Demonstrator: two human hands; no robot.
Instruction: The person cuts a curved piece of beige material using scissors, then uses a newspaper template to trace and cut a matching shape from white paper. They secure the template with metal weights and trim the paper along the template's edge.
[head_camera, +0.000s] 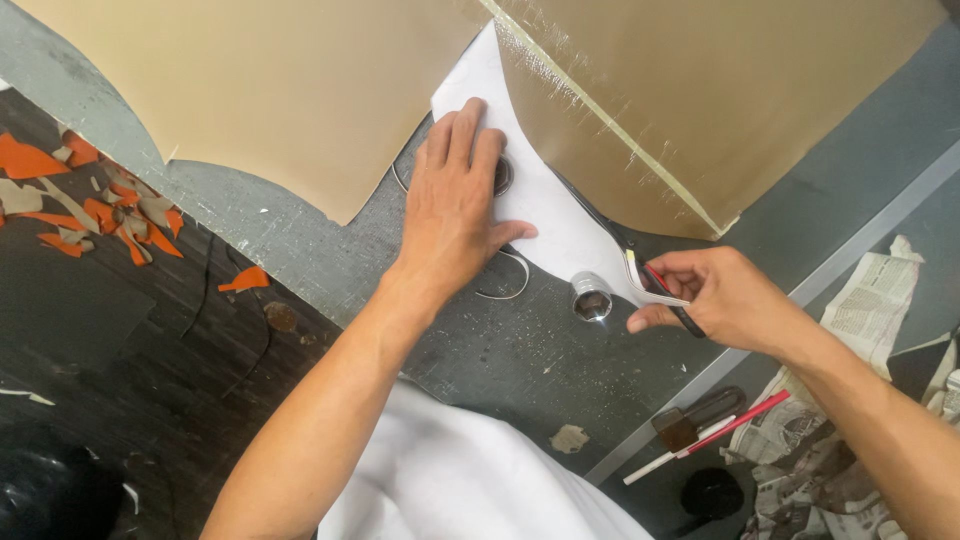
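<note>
While the left hand (452, 205) presses flat on the white pattern (545, 205), the right hand (725, 295) grips a knife (655, 285) at its edge.

Left hand (455, 215): flat, fingers spread on a white paper pattern (545, 215) lying over tan leather sheet (300, 90). Right hand (725, 295): fingers closed around a black-handled cutting tool (655, 280). Small metal cylinder (591, 296) stands just beside the right thumb tip. Orange scraps (100, 200) lie well left of the fingers.
</note>
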